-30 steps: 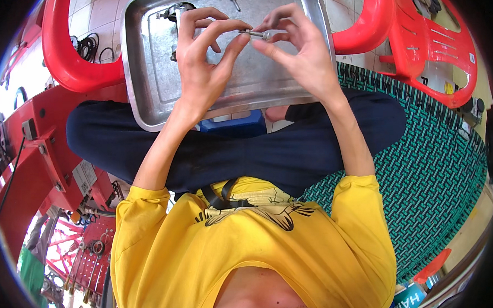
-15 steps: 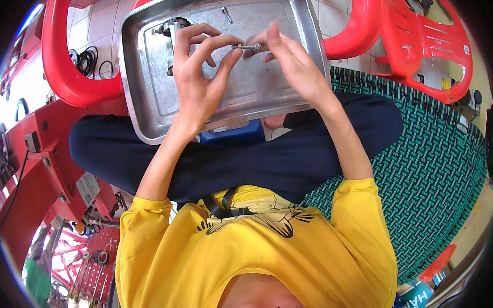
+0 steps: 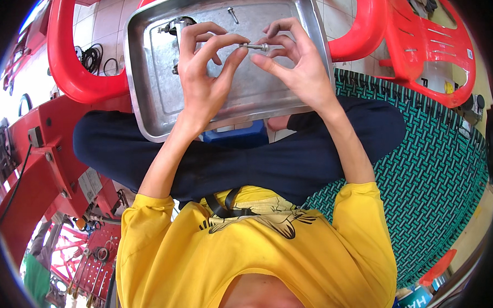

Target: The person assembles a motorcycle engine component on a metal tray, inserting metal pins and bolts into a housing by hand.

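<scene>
Between the thumb and index finger of my left hand (image 3: 203,79), a small metal bolt (image 3: 258,46) is pinched by one end. It lies level above the metal tray (image 3: 141,98), its wider end pointing right. My right hand (image 3: 306,70) is close by, fingers curved and thumb apart; its fingertips are beside the bolt's wider end, and whether they touch it is hard to make out. Further back in the tray rests a second bolt (image 3: 233,15). A dark metal part (image 3: 178,25) sits at the tray's left, partly hidden behind my left hand.
Beneath the tray is a red plastic stool (image 3: 64,79), with a blue object (image 3: 236,136) under the near rim. A red plastic chair (image 3: 427,44) stands at the right, beside a green woven mat (image 3: 426,175). Red machinery (image 3: 40,156) is on the left; black cables (image 3: 92,57) lie on the tiled floor.
My right hand has turned, spreading its thumb and fingers around the bolt's wider end. My left hand keeps its pinch on the bolt. The whole view has shifted slightly.
</scene>
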### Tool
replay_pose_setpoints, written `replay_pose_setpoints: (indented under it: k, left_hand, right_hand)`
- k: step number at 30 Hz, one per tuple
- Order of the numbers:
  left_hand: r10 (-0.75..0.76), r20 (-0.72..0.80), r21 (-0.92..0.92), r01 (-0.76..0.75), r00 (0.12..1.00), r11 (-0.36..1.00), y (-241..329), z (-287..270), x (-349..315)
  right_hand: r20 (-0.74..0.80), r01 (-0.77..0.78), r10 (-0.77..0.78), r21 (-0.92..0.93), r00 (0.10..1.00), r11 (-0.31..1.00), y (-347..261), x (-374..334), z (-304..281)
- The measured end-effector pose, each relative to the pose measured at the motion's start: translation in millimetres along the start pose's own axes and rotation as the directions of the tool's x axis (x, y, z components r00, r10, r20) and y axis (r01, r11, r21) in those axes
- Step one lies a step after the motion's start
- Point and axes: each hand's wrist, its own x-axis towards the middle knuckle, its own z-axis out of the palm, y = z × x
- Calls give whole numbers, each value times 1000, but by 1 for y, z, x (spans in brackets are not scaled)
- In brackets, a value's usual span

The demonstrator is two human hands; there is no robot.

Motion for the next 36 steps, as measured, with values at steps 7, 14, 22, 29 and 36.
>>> replay_pose_setpoints:
  k: [7,14,22,29,36]
  left_hand:
    - [-1,-3,-5,1,1000,1000,0,0,-1]
    - [13,3,-7,-13,1000,1000,0,0,0]
    - [8,24,24,-9,1000,1000,-2,-1,-3]
    - [19,2,100,-19,1000,995,-2,1,-3]
    - [-213,277,-248,284,937,926,-2,0,-4]
  right_hand:
    - [55,3,-2,-3,998,1000,12,1,-2]
    - [202,-199,182,65,962,978,5,6,-13]
    - [260,-338,248,397,933,853,-5,3,-7]
    - [-68,97,-102,-77,992,992,4,3,3]
    - [-35,324,-358,-352,933,878,-11,-1,6]
